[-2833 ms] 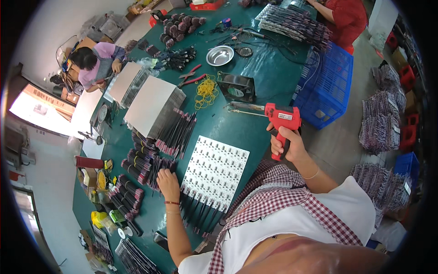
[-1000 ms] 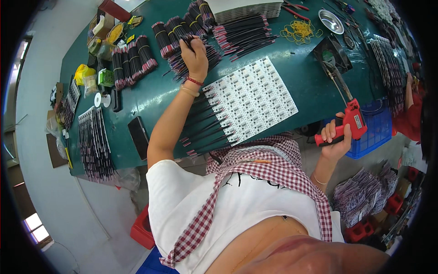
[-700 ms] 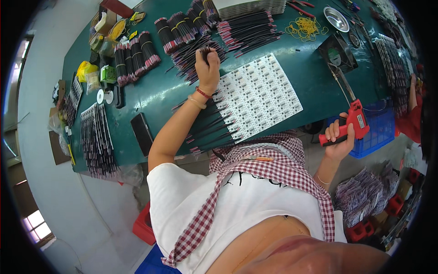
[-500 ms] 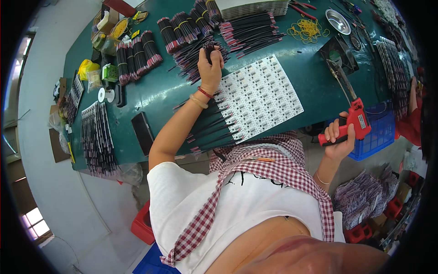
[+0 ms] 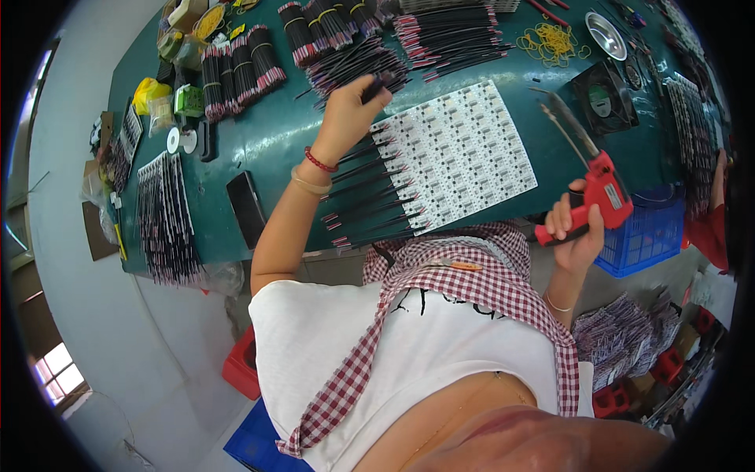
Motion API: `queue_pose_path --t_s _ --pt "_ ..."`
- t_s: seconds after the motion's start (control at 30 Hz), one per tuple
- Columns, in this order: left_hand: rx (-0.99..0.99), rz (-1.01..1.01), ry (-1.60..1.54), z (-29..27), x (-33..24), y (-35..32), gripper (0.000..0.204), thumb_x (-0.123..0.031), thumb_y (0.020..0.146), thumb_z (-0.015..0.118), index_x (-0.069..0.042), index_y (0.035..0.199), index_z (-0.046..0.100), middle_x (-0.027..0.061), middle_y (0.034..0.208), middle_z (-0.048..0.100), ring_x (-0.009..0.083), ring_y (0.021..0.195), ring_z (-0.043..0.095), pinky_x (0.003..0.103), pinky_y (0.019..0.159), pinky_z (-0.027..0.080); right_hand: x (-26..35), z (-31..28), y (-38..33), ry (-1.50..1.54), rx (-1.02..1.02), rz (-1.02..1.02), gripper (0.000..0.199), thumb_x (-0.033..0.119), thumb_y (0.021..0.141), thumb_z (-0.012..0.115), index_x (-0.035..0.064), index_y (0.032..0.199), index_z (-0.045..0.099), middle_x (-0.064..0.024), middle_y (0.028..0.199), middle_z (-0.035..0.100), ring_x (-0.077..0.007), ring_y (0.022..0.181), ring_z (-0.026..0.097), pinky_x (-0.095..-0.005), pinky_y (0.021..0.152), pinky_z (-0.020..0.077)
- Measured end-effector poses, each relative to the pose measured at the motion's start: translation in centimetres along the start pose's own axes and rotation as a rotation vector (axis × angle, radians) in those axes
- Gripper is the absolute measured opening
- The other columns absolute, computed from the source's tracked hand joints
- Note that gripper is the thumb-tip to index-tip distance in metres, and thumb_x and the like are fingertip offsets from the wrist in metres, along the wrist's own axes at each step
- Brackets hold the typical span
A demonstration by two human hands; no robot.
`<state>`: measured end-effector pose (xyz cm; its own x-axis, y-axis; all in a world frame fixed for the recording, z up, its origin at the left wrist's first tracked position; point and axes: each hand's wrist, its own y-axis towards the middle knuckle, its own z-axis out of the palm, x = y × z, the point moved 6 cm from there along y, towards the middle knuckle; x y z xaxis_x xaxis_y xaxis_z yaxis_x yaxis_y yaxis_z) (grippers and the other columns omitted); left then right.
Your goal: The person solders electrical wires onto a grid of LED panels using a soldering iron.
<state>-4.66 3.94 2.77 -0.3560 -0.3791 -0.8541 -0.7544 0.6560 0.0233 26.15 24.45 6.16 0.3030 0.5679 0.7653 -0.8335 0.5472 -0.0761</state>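
My left hand [image 5: 352, 114] is closed, with a dark cluster of thin black wires [image 5: 377, 85] between thumb and fingers. It is just in front of a loose pile of black wires [image 5: 338, 64] with reddish ends. My right hand [image 5: 578, 232] grips a red soldering gun [image 5: 610, 195] by its handle, its long metal tip pointing up and away over the table. Between the hands lies a white circuit board panel [image 5: 468, 157], set at a slant. Several black wires [image 5: 366, 193] stick out from its left edge, partly under my left wrist.
Tied wire bundles [image 5: 250, 75] stand at the back left; yellow rubber bands [image 5: 550, 43] and a metal dish [image 5: 605, 35] lie at the back right. A black fan-like box [image 5: 604, 98] sits beyond the soldering gun. A phone [image 5: 247, 208] lies left, a blue crate [image 5: 641, 236] right.
My left hand has drawn back slightly from the wire pile toward the board's upper left corner. The soldering gun has shifted a little left, and the whole view has tilted slightly.
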Motion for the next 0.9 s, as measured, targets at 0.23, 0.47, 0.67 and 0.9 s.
queue_pose_path --t_s 0.23,0.47,0.67,0.9 --pt "0.027 -0.071 0.085 2.0 3.4 -3.1 0.021 -0.017 0.083 0.065 0.001 0.092 0.062 0.0112 0.071 0.063 0.0136 0.063 0.055 0.029 0.062 0.044 -8.0 -0.2 5.1 0.003 -0.007 0.218 0.034 0.028 0.090 0.053 -0.0004 0.108 0.052 -0.0229 0.117 0.054 -0.0324 0.111 0.053 -0.0479 0.098 0.0413" --pt "-0.012 -0.070 0.088 1.9 4.5 -3.9 0.024 -0.022 0.080 0.064 0.001 0.086 0.061 0.0203 0.066 0.059 0.0346 0.058 0.058 0.039 0.057 0.044 -9.8 0.4 4.7 0.088 0.022 0.353 0.033 0.027 0.089 0.054 0.0006 0.108 0.052 -0.0260 0.133 0.044 -0.0384 0.126 0.043 -0.0480 0.104 0.0365" --pt "0.041 -0.179 0.064 1.2 3.9 -5.8 0.024 -0.023 0.081 0.063 0.001 0.084 0.059 0.0200 0.064 0.058 0.0356 0.057 0.057 0.040 0.055 0.043 -9.6 0.4 4.0 0.049 -0.070 0.310 0.034 0.027 0.090 0.053 0.0001 0.109 0.051 -0.0239 0.110 0.058 -0.0306 0.102 0.060 -0.0423 0.090 0.0479" --pt "-0.018 -0.151 0.272 0.2 2.7 -5.2 0.019 -0.019 0.079 0.063 -0.001 0.086 0.061 0.0152 0.063 0.058 0.0248 0.054 0.055 0.034 0.056 0.043 -8.3 3.5 3.1 -0.405 0.070 0.362 0.030 0.018 0.090 0.054 -0.0040 0.110 0.055 -0.0046 0.060 0.053 -0.0082 0.048 0.047 -0.0234 0.048 0.0421"
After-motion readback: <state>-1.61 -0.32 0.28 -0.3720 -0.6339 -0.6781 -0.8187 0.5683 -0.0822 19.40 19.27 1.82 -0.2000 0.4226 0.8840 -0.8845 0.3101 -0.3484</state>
